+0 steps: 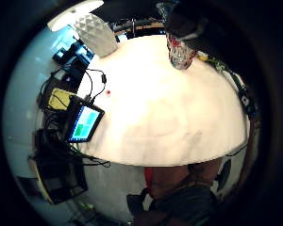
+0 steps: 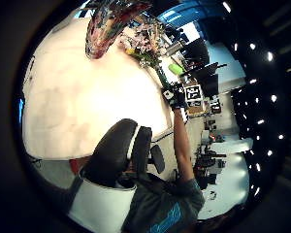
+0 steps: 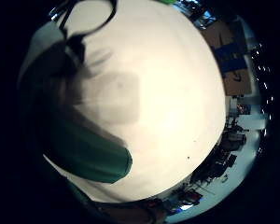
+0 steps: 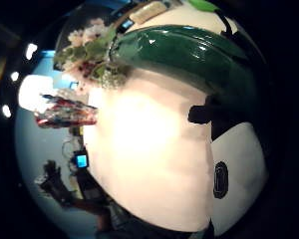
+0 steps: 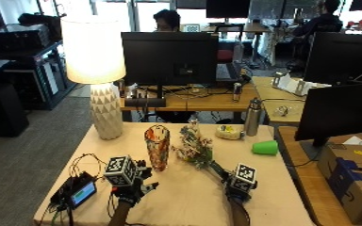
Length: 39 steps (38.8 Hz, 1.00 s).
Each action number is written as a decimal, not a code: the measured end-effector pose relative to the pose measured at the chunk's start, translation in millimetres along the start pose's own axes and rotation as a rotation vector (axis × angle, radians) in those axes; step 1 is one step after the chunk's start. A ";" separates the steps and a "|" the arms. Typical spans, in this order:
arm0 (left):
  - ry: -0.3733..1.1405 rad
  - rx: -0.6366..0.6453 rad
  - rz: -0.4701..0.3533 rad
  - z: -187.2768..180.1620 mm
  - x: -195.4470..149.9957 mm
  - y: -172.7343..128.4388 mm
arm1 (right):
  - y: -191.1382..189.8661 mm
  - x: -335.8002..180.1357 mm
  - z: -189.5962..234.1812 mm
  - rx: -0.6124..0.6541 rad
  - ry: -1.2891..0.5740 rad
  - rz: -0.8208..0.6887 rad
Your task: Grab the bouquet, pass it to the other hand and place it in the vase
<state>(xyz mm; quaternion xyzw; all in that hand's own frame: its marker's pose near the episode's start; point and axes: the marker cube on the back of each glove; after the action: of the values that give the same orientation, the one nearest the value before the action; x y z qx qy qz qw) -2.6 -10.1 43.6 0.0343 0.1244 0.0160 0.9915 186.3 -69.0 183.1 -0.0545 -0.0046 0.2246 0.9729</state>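
at the counter (image 5: 187, 197), my right hand (image 5: 239, 182) has its fingers curled round the green stem wrap of the bouquet (image 5: 193, 147), blossoms pointing away from me and lying just beside the vase (image 5: 157, 147), which stands upright near the counter's middle. the bouquet looks light and top-heavy, its flowers soft and easily crushed, its wrap smooth and perhaps slippery; i judge the stiff lower stems the only safe place to take hold, for the pass as well. the glass-like vase looks fragile and could tip if knocked. my left hand (image 5: 131, 181) hovers in front of the vase, palm down, fingers spread and holding nothing. my right forearm reaches straight up from the near edge, wrist low over the counter.
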 end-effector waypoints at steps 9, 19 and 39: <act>0.005 0.009 0.002 -2.8 1.1 -1.0 | -7.2 -3.2 0.3 0.139 0.086 -0.015; 0.036 0.042 0.017 -20.4 11.7 -10.0 | -5.3 -7.1 -28.0 0.223 -0.006 -0.026; 0.742 0.094 0.264 -99.1 145.5 -61.0 | 52.2 -71.6 -161.5 0.346 -0.858 -0.288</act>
<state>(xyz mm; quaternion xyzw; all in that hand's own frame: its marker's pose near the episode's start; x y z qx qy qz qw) 115.2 -58.8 -92.3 0.0870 0.4693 0.1487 0.8661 104.6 -70.4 18.0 0.2069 -0.3755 0.0875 0.8992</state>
